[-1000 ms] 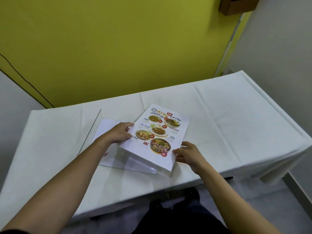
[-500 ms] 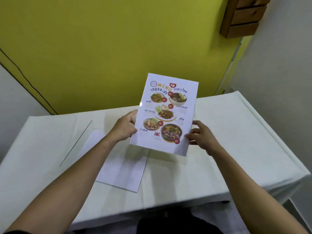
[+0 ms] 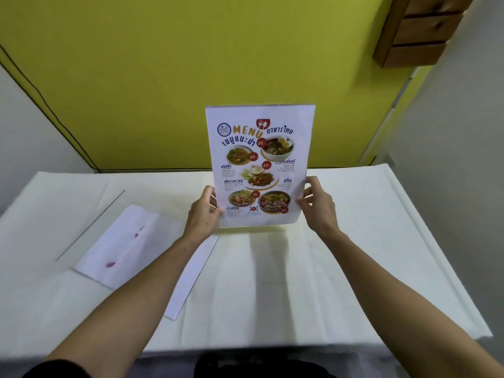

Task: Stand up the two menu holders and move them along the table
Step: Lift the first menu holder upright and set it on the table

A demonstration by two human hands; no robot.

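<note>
Both bare forearms reach forward from the bottom corners of the view and converge toward the middle. The left hand (image 3: 203,214) is seen from its back, wrist roughly straight, its fingers curled around the lower left edge of the menu holder (image 3: 260,165), thumb on the near face. The right hand (image 3: 317,204) mirrors it on the lower right edge, thumb forward and fingers wrapped behind (the fingertips themselves are hidden). Both hands are closed in a pinch grip at about the same height. A dark sleeve edge shows on the left upper arm at the bottom left corner.
</note>
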